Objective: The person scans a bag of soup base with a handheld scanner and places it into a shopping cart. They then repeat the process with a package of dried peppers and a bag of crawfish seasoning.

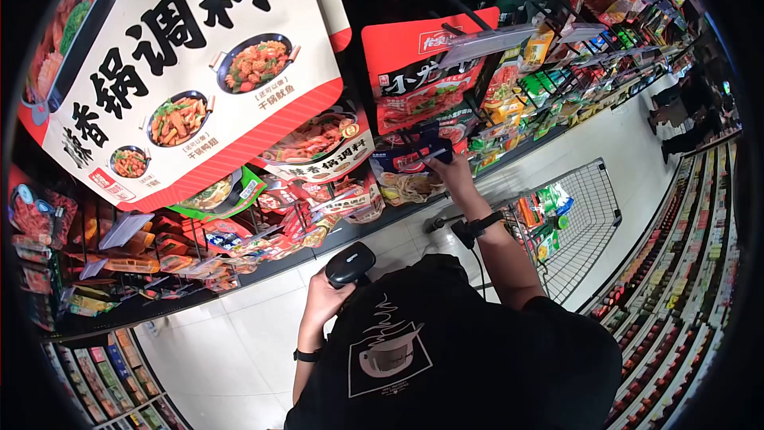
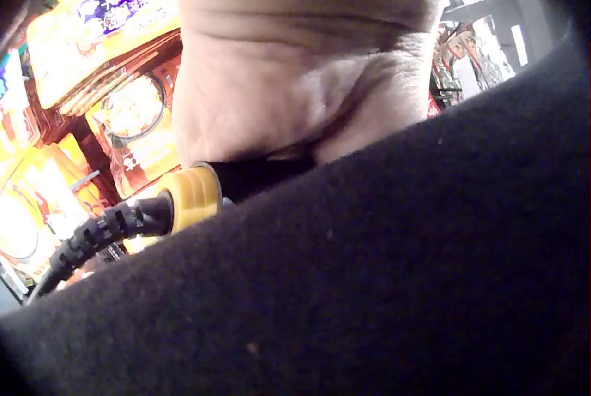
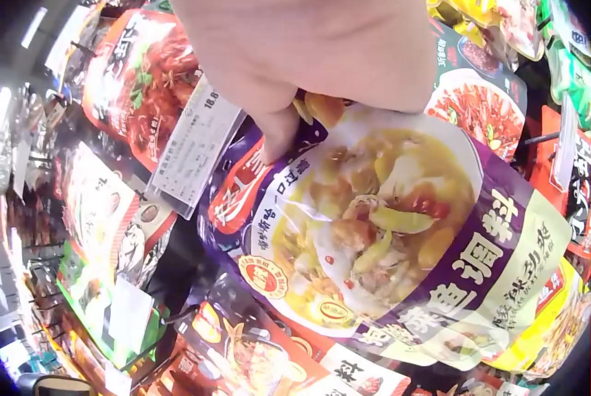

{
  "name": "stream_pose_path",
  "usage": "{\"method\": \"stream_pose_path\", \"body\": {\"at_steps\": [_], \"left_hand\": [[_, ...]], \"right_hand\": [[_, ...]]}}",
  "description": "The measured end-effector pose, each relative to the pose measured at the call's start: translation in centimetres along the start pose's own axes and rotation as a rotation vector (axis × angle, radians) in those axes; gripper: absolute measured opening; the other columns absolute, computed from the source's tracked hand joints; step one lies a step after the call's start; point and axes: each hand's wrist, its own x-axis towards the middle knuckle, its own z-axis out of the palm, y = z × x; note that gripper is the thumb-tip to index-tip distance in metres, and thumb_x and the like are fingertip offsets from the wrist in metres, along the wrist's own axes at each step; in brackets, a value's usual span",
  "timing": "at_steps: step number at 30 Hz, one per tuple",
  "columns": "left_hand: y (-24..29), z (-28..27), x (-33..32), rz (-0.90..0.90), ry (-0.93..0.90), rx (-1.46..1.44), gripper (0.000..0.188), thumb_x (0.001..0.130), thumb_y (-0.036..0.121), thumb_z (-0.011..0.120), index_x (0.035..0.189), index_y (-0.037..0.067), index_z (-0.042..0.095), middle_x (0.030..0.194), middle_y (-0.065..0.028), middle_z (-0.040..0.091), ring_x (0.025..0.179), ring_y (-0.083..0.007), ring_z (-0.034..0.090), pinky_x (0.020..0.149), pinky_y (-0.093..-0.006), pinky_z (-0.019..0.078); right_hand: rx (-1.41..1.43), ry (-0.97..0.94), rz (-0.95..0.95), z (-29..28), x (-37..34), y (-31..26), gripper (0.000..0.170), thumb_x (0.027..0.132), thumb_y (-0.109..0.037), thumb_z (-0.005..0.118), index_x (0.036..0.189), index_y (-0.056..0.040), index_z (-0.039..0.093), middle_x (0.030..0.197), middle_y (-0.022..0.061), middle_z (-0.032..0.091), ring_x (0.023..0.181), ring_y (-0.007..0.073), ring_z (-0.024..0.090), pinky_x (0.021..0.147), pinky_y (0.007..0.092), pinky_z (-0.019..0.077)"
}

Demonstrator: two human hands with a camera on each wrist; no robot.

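In the head view, my right hand pinches the top edge of a purple pouch at the shelf rack. The right wrist view shows the hand over that pouch, its printed bowl of food facing the camera and the thumb on the top corner. My left hand grips a black rounded device, low and in front of the body. Up close in the left wrist view, the hand is round a black handle with a yellow ring and a ribbed cable; dark cloth hides the fingers.
A large printed sign hangs at the upper left. Hooks with many seasoning pouches line the rack, and a price tag sits beside the purple pouch. A wire shopping cart holding packets stands at the right; other people are farther back.
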Motion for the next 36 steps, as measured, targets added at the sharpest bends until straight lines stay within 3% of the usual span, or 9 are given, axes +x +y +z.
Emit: {"method": "stream_pose_path", "body": {"at_steps": [3, 6, 12, 15, 20, 24, 30, 33, 36], "left_hand": [[-0.1, -0.1, 0.1, 0.021, -0.002, 0.029, 0.04, 0.083, 0.002, 0.08, 0.122, -0.002, 0.073, 0.11, -0.0103, 0.08, 0.101, -0.0148, 0.074, 0.094, -0.032, 0.0572], [-0.4, 0.2, 0.3, 0.123, 0.036, 0.033, 0.028, 0.086, 0.005, 0.079, 0.113, 0.0, 0.074, 0.079, 0.0035, 0.069, 0.065, -0.0029, 0.057, 0.059, -0.0248, 0.0482], [-0.7, 0.4, 0.6, 0.102, 0.02, 0.018, 0.027, 0.085, 0.005, 0.08, 0.111, 0.0, 0.075, 0.081, 0.0039, 0.07, 0.068, -0.003, 0.057, 0.061, -0.0244, 0.0483], [-0.7, 0.1, 0.6, 0.012, -0.018, 0.028, 0.04, 0.082, 0.001, 0.081, 0.121, -0.003, 0.074, 0.112, -0.0118, 0.079, 0.102, -0.0164, 0.075, 0.095, -0.0324, 0.0573], [-1.4, 0.2, 0.3, 0.127, 0.028, 0.014, 0.024, 0.086, 0.003, 0.079, 0.109, 0.0, 0.074, 0.082, 0.0043, 0.069, 0.068, -0.0027, 0.057, 0.06, -0.0241, 0.0474], [-2.2, -0.2, 0.2, 0.102, 0.041, -0.012, 0.023, 0.087, 0.003, 0.079, 0.109, 0.001, 0.073, 0.078, 0.0041, 0.068, 0.064, -0.0025, 0.056, 0.057, -0.0243, 0.046], [-2.8, -1.6, 1.0, 0.037, -0.036, 0.0, 0.036, 0.085, 0.004, 0.081, 0.119, -0.001, 0.074, 0.102, -0.0078, 0.079, 0.093, -0.0122, 0.072, 0.088, -0.0308, 0.0562], [-1.4, -2.2, 2.0, 0.229, -0.042, 0.067, 0.024, 0.087, 0.006, 0.08, 0.11, 0.0, 0.074, 0.08, 0.0007, 0.071, 0.069, -0.0057, 0.061, 0.064, -0.0279, 0.0517], [0.0, -2.7, 3.2, 0.291, -0.091, 0.051, 0.032, 0.086, 0.008, 0.081, 0.117, 0.002, 0.075, 0.09, -0.0021, 0.076, 0.078, -0.0083, 0.065, 0.074, -0.0294, 0.0552]], "right_hand": [[0.014, 0.008, 0.005, 0.0, -0.5, -0.1, 0.013, 0.096, -0.012, 0.082, 0.106, -0.0032, 0.079, 0.092, -0.0022, 0.076, 0.076, 0.0056, 0.062, 0.069, 0.028, 0.0506], [0.052, 0.049, -0.022, 0.7, -1.2, -1.2, 0.013, 0.096, -0.014, 0.082, 0.102, -0.0025, 0.08, 0.088, -0.0029, 0.075, 0.072, 0.0052, 0.06, 0.065, 0.0279, 0.0482], [-0.169, 0.183, -0.154, 1.8, 2.5, 1.8, 0.031, 0.092, -0.03, 0.087, 0.094, 0.0, 0.08, 0.069, 0.0008, 0.07, 0.059, 0.0087, 0.058, 0.057, 0.0317, 0.0462], [-0.226, 0.24, -0.14, 2.5, 4.5, 3.2, 0.036, 0.092, -0.033, 0.088, 0.091, 0.001, 0.078, 0.067, 0.0032, 0.069, 0.057, 0.0106, 0.058, 0.056, 0.0337, 0.0478], [-0.473, 0.372, -0.275, 4.9, 0.9, -3.2, 0.038, 0.093, -0.03, 0.086, 0.079, 0.0007, 0.069, 0.067, 0.0103, 0.069, 0.058, 0.0155, 0.063, 0.055, 0.0364, 0.0508], [-0.478, 0.343, -0.23, 3.6, 3.2, 1.8, 0.04, 0.09, -0.031, 0.085, 0.102, 0.0033, 0.068, 0.078, 0.014, 0.07, 0.07, 0.0238, 0.068, 0.066, 0.0399, 0.0527], [-0.569, 0.402, -0.407, 1.9, 0.0, 7.7, 0.041, 0.089, -0.004, 0.073, 0.125, -0.0006, 0.055, 0.094, 0.0201, 0.061, 0.087, 0.041, 0.065, 0.078, 0.0463, 0.0532], [-0.602, 0.365, -0.439, 2.0, -4.2, 12.0, 0.036, 0.089, -0.005, 0.072, 0.123, -0.0006, 0.06, 0.098, 0.0197, 0.066, 0.091, 0.0366, 0.069, 0.082, 0.0446, 0.0545], [-0.622, -0.271, 0.131, 1.9, -9.0, 12.2, 0.035, 0.092, -0.013, 0.077, 0.125, -0.0029, 0.069, 0.109, 0.014, 0.074, 0.101, 0.0262, 0.073, 0.092, 0.0383, 0.0562]]}}
